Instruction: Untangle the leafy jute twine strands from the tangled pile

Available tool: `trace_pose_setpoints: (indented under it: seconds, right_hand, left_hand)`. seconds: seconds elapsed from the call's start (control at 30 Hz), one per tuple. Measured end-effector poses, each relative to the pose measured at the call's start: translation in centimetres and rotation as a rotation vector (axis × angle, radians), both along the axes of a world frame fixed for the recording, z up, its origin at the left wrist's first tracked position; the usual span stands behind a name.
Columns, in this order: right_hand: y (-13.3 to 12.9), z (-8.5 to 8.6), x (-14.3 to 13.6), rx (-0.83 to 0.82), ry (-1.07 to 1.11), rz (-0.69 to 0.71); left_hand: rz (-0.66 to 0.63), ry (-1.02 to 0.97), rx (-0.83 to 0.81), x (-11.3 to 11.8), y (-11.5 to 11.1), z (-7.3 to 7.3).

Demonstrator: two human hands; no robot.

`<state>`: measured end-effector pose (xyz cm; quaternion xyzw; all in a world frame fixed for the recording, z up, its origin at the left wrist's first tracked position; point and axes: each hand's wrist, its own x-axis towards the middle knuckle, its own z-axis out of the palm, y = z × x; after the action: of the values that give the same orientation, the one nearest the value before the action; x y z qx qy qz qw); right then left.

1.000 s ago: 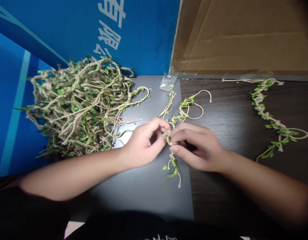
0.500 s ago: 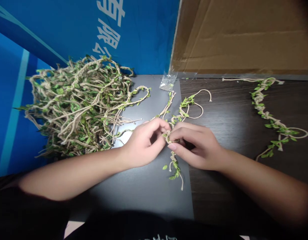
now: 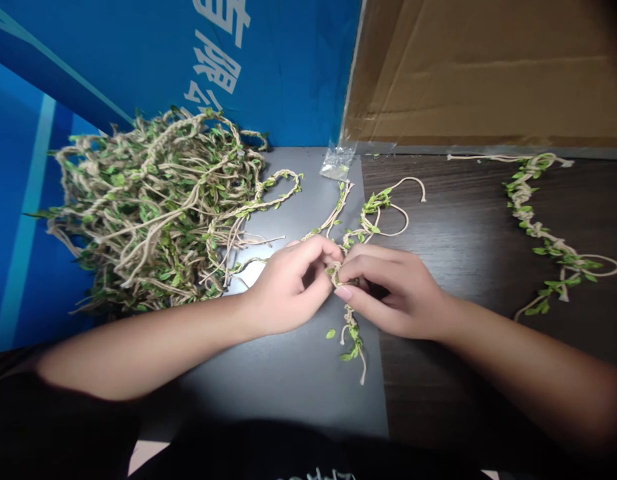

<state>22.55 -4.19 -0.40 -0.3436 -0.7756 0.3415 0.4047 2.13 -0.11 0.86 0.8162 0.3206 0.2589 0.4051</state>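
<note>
Between my hands is a braided cord (image 3: 349,315) of beige string with small green leaves. My left hand (image 3: 299,283) pinches it from the left, thumb and fingers closed at the braid. From the right, my right hand (image 3: 395,290) grips the same stretch, its thumb and forefinger pressed together on it. The fingers hide part of the braid. Its lower end, with leaves and a loose string tail, hangs toward me; a looped leafy part (image 3: 381,203) lies beyond my right hand. Another leafy strand (image 3: 338,210) runs just behind my left hand.
A big heap of leafy braided cords (image 3: 163,207) lies at left against a blue printed panel (image 3: 298,73). A separate leafy braid (image 3: 528,220) rests on the dark table at right. A small clear plastic bag (image 3: 337,161) sits by the cardboard (image 3: 488,80) at the back.
Both hands stay at the same spot on the cord with hardly any movement. The loose tail at the cord's lower end has shifted slightly left.
</note>
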Motion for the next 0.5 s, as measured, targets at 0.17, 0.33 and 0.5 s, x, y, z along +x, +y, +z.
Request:
trace_pose_setpoints:
  seconds: [0.17, 0.33, 0.5]
  right_hand:
    - [0.01, -0.08, -0.02, -0.004, -0.004, -0.003]
    - [-0.06, -0.05, -0.01, -0.002, -0.014, -0.009]
    - [-0.02, -0.08, -0.13, -0.005, -0.026, -0.012]
  left_hand:
    - [-0.008, 0.003, 0.0, -0.05, 0.03, 0.03]
    - [-0.017, 0.002, -0.007, -0.11, 0.01, 0.03]
    - [-0.026, 0.009, -0.01, -0.09, 0.01, -0.01]
